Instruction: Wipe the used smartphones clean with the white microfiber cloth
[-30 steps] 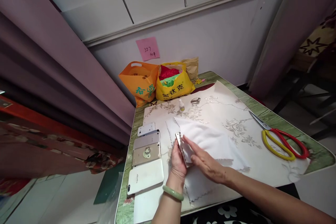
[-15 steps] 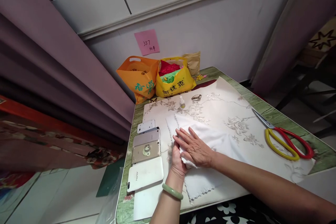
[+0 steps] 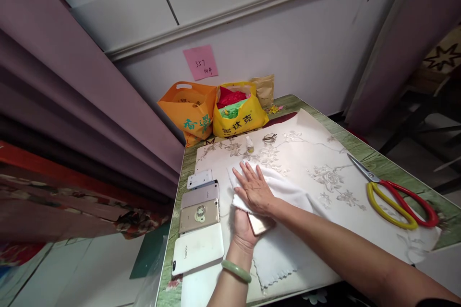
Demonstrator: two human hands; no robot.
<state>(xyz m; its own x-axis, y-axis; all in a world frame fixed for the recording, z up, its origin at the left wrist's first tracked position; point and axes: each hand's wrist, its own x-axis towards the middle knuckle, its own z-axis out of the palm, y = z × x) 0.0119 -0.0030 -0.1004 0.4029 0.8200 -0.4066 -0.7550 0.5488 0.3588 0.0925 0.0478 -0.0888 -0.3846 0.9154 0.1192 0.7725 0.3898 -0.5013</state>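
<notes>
My left hand (image 3: 240,231), with a green bangle on the wrist, grips a gold phone (image 3: 260,224) just above the table; most of the phone is hidden. My right hand (image 3: 253,190) lies flat with fingers spread, pressing a white cloth (image 3: 288,192) down over the phone. A second white cloth (image 3: 273,259) lies under both hands. To the left, a column of phones lies face down: a small white one (image 3: 200,179), a pinkish one (image 3: 200,195), a gold one with a ring holder (image 3: 199,215) and a large white one (image 3: 198,249).
Red and yellow scissors (image 3: 396,195) lie at the table's right. A small dropper bottle (image 3: 248,144) and a metal ring (image 3: 269,138) sit behind the cloth. Orange bag (image 3: 187,110) and yellow bag (image 3: 239,112) stand against the wall. A flowered mat (image 3: 324,163) covers the green table.
The phone stood on edge in my left hand, uncovered. My right hand laid the white cloth over it and has slid up along it, baring the phone's lower end.
</notes>
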